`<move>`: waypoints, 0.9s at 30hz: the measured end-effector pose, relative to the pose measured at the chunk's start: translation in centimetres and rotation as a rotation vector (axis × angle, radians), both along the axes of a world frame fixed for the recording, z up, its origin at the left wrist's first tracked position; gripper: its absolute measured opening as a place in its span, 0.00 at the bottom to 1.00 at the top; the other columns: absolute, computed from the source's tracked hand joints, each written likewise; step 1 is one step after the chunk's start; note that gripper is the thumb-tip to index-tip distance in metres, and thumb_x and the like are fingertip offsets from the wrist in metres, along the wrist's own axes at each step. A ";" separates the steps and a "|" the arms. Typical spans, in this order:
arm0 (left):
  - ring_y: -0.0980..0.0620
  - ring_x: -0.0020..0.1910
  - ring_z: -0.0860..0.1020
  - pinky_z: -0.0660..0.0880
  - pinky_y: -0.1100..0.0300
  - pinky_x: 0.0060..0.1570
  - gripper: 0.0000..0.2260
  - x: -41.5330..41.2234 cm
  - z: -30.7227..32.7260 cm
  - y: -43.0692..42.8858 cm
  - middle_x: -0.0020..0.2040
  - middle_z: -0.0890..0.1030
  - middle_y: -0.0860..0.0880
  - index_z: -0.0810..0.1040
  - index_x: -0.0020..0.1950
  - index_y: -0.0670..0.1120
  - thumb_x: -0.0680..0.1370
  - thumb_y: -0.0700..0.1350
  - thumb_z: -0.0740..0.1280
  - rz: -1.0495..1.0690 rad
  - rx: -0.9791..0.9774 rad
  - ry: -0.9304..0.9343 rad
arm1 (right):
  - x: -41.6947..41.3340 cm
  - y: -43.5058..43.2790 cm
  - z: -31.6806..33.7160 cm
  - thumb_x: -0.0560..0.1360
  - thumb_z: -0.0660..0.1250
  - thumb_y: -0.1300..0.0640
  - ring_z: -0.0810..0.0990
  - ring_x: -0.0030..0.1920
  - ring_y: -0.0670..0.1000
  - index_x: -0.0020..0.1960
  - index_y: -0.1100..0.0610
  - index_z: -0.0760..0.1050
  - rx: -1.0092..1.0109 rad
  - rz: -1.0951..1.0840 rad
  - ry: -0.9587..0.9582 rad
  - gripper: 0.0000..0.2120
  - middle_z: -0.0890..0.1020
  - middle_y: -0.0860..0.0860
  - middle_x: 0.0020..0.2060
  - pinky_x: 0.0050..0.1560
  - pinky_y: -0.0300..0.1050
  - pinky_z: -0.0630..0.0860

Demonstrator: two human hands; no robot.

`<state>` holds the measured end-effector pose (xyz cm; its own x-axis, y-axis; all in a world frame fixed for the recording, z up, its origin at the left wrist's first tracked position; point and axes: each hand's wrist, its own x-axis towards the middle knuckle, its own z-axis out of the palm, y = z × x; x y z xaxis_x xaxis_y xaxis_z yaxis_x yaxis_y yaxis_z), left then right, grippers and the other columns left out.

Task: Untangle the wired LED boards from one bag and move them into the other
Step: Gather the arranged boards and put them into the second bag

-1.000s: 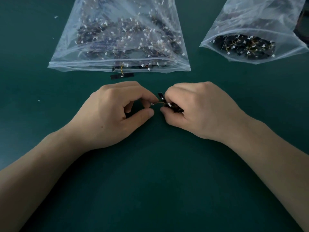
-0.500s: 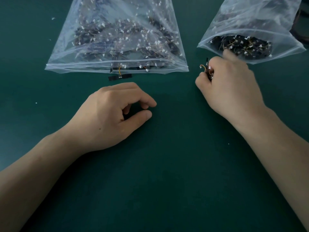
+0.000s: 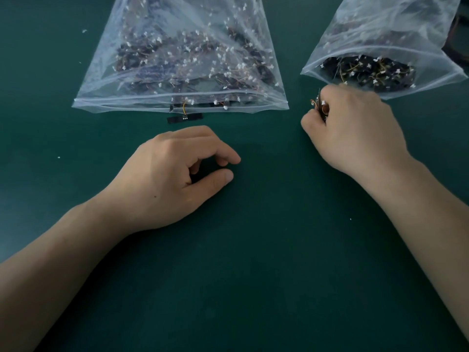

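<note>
Change logged: a second back both hands were joined at centre over one small wired board. Now they are well apart.

The right hand [image 3: 355,130] has been carried out to 2 o'clock from the left hand [image 3: 175,174] and is parked just beside the mouth of the right bag [image 3: 380,36], at 1 o'clock in view. Over the last half second its place is almost unchanged.

The board [image 3: 320,105] is gripped in the curled right fingers. Only its edge and an orange wire loop are seen, poking out at 10 o'clock of the fist. It is not yet inside the bag.

The left hand is left resting on the table [image 3: 253,288] where it was, with fingers loosely curled and nothing held.

The left bag [image 3: 182,47], at 12 o'clock, is still packed with tangled boards and white plugs. One loose board [image 3: 185,118] is seen lying half out of its mouth, at 12 o'clock from the left hand, tethered by a yellow wire.

Judged meaning: one board has been freed, and the drop into the right bag is the step in hand. Most of the pile appears still to be done. A dark object [image 3: 459,41] is cut off at 2 o'clock and cannot be identified.
</note>
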<state>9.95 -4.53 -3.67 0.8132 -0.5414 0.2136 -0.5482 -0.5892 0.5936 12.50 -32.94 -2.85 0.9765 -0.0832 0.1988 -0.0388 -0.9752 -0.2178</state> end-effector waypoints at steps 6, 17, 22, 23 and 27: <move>0.50 0.39 0.76 0.73 0.58 0.39 0.07 0.0 0.0 -0.1 0.52 0.80 0.59 0.83 0.56 0.59 0.79 0.53 0.70 0.001 0.002 0.011 | -1.2 0.5 0.5 0.81 0.62 0.52 0.72 0.36 0.60 0.37 0.52 0.58 -0.041 0.032 0.012 0.18 0.71 0.53 0.37 0.30 0.46 0.57; 0.49 0.40 0.77 0.76 0.54 0.39 0.07 0.0 0.0 0.0 0.52 0.80 0.59 0.82 0.57 0.59 0.79 0.53 0.69 -0.007 -0.002 0.004 | -3.8 2.2 0.2 0.83 0.60 0.50 0.69 0.30 0.56 0.45 0.54 0.62 -0.162 0.078 -0.061 0.12 0.71 0.50 0.38 0.28 0.42 0.53; 0.51 0.39 0.76 0.74 0.58 0.39 0.07 0.0 0.0 0.1 0.53 0.80 0.59 0.82 0.57 0.59 0.79 0.53 0.70 -0.012 -0.001 0.010 | -3.1 1.8 0.3 0.83 0.60 0.49 0.71 0.31 0.61 0.42 0.56 0.64 -0.159 0.070 -0.027 0.16 0.70 0.54 0.30 0.31 0.48 0.62; 0.51 0.39 0.76 0.73 0.58 0.39 0.07 0.0 0.0 0.1 0.53 0.80 0.59 0.82 0.57 0.59 0.79 0.53 0.70 -0.012 0.000 0.011 | -2.8 1.7 0.3 0.83 0.60 0.48 0.71 0.32 0.61 0.41 0.57 0.64 -0.141 0.072 -0.023 0.16 0.71 0.56 0.30 0.33 0.49 0.64; 0.51 0.40 0.77 0.74 0.57 0.39 0.07 0.0 -0.1 0.2 0.52 0.80 0.60 0.82 0.57 0.59 0.79 0.54 0.69 -0.012 0.001 0.011 | -1.5 1.0 1.1 0.82 0.62 0.49 0.71 0.32 0.60 0.37 0.55 0.62 -0.055 0.041 -0.029 0.19 0.71 0.55 0.30 0.34 0.49 0.66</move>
<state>9.93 -4.36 -3.74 0.8086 -0.5518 0.2042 -0.5491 -0.5830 0.5988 11.04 -31.94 -1.80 0.9727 -0.0315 0.2300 0.0069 -0.9865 -0.1639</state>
